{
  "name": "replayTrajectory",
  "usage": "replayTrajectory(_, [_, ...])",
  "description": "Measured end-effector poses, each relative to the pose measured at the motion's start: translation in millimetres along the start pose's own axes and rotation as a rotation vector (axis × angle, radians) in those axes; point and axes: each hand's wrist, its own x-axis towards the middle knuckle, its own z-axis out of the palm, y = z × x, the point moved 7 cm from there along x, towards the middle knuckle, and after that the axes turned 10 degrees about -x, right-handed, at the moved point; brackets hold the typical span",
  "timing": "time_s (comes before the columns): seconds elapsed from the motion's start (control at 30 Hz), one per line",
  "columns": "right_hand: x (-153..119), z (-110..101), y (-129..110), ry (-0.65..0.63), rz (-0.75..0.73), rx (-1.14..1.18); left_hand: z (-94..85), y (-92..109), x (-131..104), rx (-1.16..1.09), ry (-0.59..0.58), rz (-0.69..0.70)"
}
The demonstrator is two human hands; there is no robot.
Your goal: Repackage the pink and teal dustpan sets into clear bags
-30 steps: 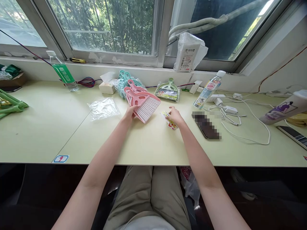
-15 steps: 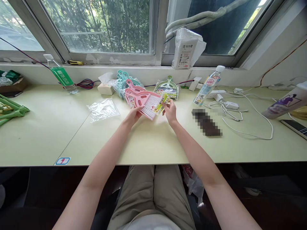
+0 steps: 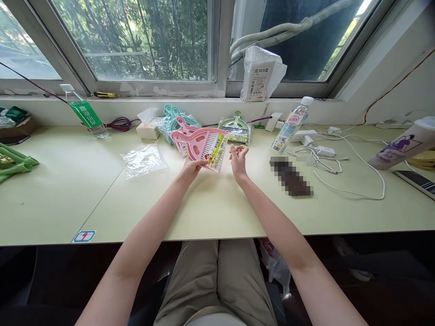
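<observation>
My left hand (image 3: 192, 166) grips a pink mini dustpan and brush set (image 3: 200, 146) above the desk, its thumb over the lower edge. A yellow-green printed label card (image 3: 215, 151) lies flat against the white bristles. To the right of the set, my right hand (image 3: 239, 159) is apart from it, fingers loosely curled with nothing visible in them. Behind the held set is another pink piece (image 3: 184, 121). Plastic-wrapped teal dustpan sets (image 3: 174, 118) lie beyond it, and a wrapped green dustpan and brush set (image 3: 237, 126) rests near the wall.
Crumpled clear plastic (image 3: 144, 159) lies left of my hands, near a tissue pack (image 3: 148, 130). Two bottles, one green-labelled (image 3: 86, 113) and one clear (image 3: 292, 124), stand at the back. White cables (image 3: 326, 158), a pixelated dark object (image 3: 291, 176) and a cup (image 3: 404, 142) are on the right.
The label card now lies flatter on the bristles, under my left thumb. My right hand has let go of it and drawn slightly away. The view has shifted a little.
</observation>
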Motion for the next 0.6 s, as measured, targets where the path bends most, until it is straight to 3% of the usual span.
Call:
replayTrajectory(0.07, [-2, 9, 4, -0.071, 0.085, 0.134, -1.8, 3, 1, 0.005, -0.009, 0.008])
replayTrajectory(0.2, [-13, 37, 12, -0.340, 0.282, 0.272, -3.6, 2, 2, 0.053, -0.048, -0.039])
replayTrajectory(0.33, [-16, 39, 20, -0.322, 0.369, 0.296, -1.8, 2, 3, 0.113, -0.126, -0.063])
replayTrajectory(0.6, [-14, 35, 19, -0.293, 0.325, 0.379, 3.6, 9, -2, 0.175, -0.203, -0.081])
